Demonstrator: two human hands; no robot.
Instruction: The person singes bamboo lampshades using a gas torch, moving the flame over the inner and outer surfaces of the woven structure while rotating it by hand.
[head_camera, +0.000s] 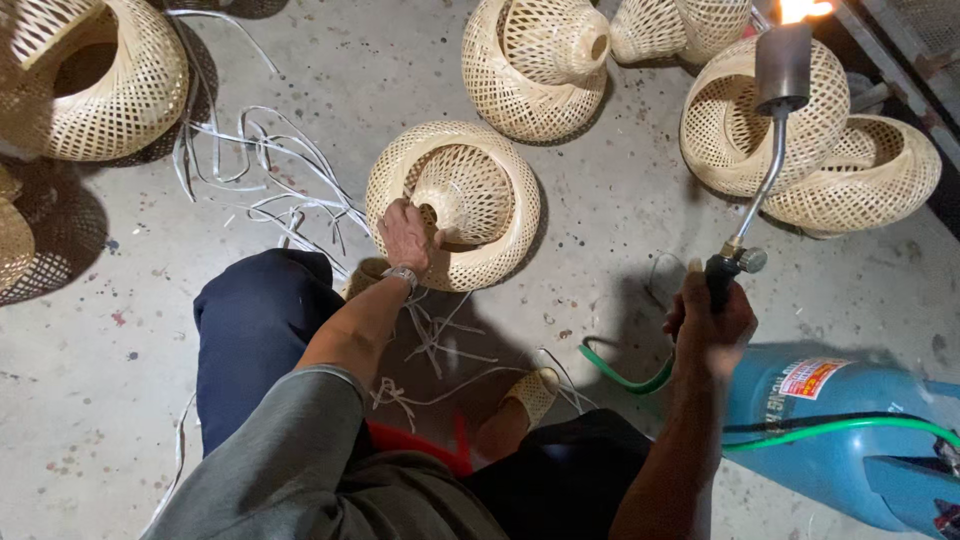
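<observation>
Gripping the woven bamboo shade (455, 200) by its rim at frame centre, your left hand (408, 235) steadied it; your right hand (712, 318) clasped the lit torch (770, 150) over bare floor (610, 210).

Grey sleeve (290, 440), dark blue trousers (250, 330), silver wristwatch (401, 274), woven sandal (532, 393).

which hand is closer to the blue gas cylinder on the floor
Right. The right hand holds the lit torch just above and left of the blue gas cylinder. The left hand is farther off, gripping the woven bamboo shade.
</observation>
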